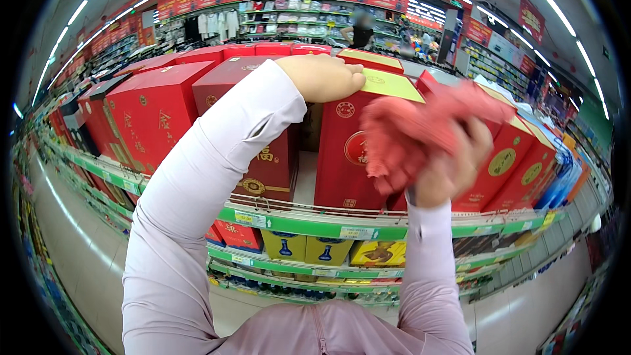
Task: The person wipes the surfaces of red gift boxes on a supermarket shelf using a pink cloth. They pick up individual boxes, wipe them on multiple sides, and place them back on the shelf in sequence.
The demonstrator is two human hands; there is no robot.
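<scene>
My left hand (322, 77) reaches across to the upper left corner of a tall red gift box (336, 141) with a yellow top (393, 84). Its fingers curl over the corner and touch the yellow top. My right hand (457, 164) is closed round a crumpled red cloth (420, 128), held up before the right part of that box. The cloth and this hand are smeared by motion. A dark red box (276, 164) stands left of the gripped box, with a narrow gap between them.
More red boxes stand on both sides, including a large one (154, 108) on the left and one with a gold oval (503, 158) on the right. A thin wire rail and green shelf edge (299, 225) run along the front. Yellow boxes (327, 250) fill the shelf below.
</scene>
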